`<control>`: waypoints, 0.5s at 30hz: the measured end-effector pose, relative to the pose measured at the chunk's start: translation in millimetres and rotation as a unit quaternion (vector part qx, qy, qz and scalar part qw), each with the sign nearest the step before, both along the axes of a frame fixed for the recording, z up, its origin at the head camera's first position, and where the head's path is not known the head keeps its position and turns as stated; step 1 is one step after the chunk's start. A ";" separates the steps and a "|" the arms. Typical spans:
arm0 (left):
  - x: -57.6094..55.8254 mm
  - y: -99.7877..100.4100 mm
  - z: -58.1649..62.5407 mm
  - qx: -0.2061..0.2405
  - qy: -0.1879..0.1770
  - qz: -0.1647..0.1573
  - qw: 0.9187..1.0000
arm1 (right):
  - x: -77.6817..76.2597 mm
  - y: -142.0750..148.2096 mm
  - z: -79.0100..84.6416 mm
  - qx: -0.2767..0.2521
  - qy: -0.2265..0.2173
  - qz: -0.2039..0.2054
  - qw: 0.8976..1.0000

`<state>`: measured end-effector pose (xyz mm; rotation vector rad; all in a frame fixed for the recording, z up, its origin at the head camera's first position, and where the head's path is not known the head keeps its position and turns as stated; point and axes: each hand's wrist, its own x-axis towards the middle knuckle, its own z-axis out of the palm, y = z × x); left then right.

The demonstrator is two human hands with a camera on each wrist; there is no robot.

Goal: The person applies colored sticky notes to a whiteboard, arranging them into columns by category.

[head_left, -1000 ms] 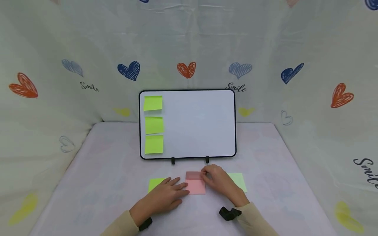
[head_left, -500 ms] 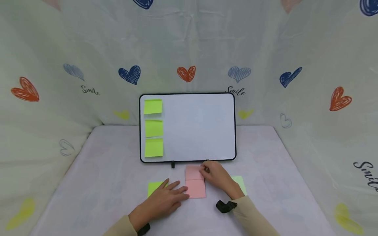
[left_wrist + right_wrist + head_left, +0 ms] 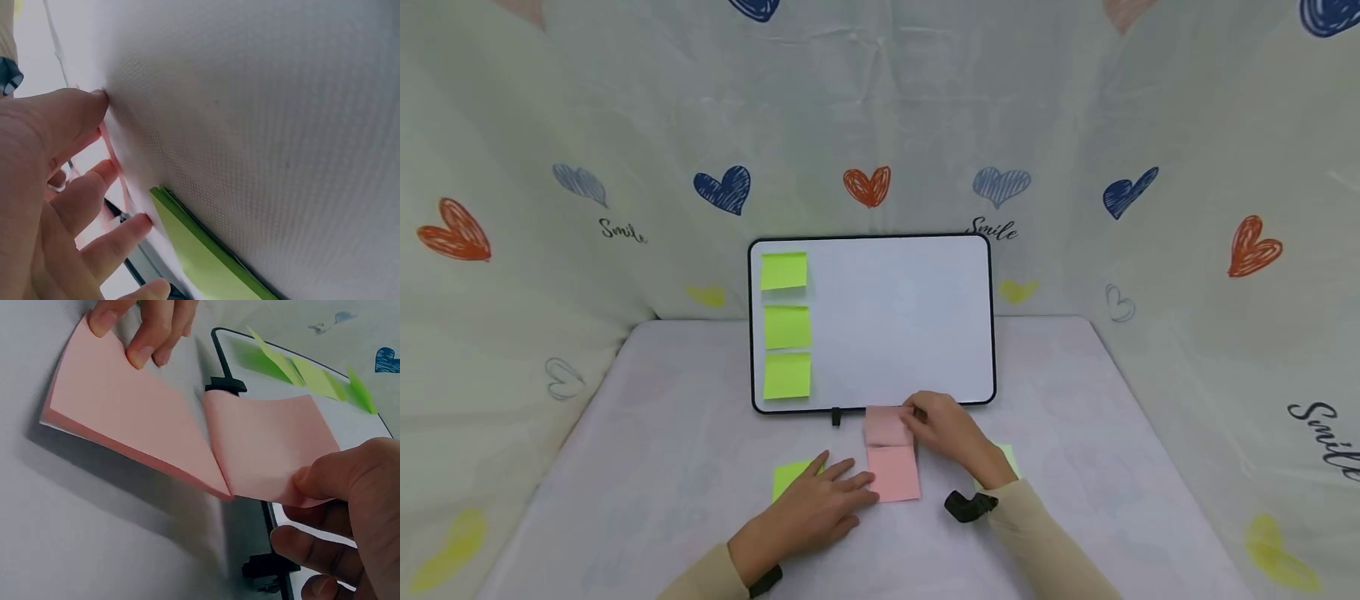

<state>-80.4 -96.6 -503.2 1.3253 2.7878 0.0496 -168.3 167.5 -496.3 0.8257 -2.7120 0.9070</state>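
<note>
A pink sticky note pad (image 3: 895, 477) lies on the table in front of the whiteboard. My left hand (image 3: 815, 510) rests with spread fingers, its fingertips on the pad's left edge. Between thumb and forefinger, my right hand (image 3: 951, 432) pinches the upper right corner of the top pink sticky note (image 3: 269, 440). In the right wrist view that note bends up from the pad and is still joined along the far edge. A yellow-green pad (image 3: 788, 478) sits partly hidden by my left hand. My right forearm covers most of a pale green pad (image 3: 1006, 457).
A black-framed whiteboard (image 3: 895, 325) stands behind the pads on small black feet (image 3: 837, 417). Three yellow-green notes (image 3: 786, 327) hang in a column at its left side. A cloth with printed hearts surrounds the table (image 3: 692, 367) at the back and sides.
My right hand has moved away toward the whiteboard, lifting the pink note further up off its pad, so that its top now reaches the board's lower edge. My left hand stays on the pad.
</note>
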 end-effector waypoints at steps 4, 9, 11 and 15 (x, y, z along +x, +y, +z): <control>0.1 0.3 1.8 -0.009 -0.025 0.007 1.000 | -8.7 3.9 15.6 -0.029 0.038 0.005 0.999; 1.2 0.2 1.0 -0.008 -0.035 0.012 0.999 | -22.3 8.0 37.6 -0.039 0.053 0.023 0.998; 0.4 0.0 0.2 -0.007 -0.031 0.010 0.999 | -27.5 7.7 44.9 -0.038 0.067 0.024 0.997; -2.1 -0.8 1.1 -0.004 -0.017 0.002 1.000 | -39.3 6.3 57.4 -0.031 0.083 0.022 0.996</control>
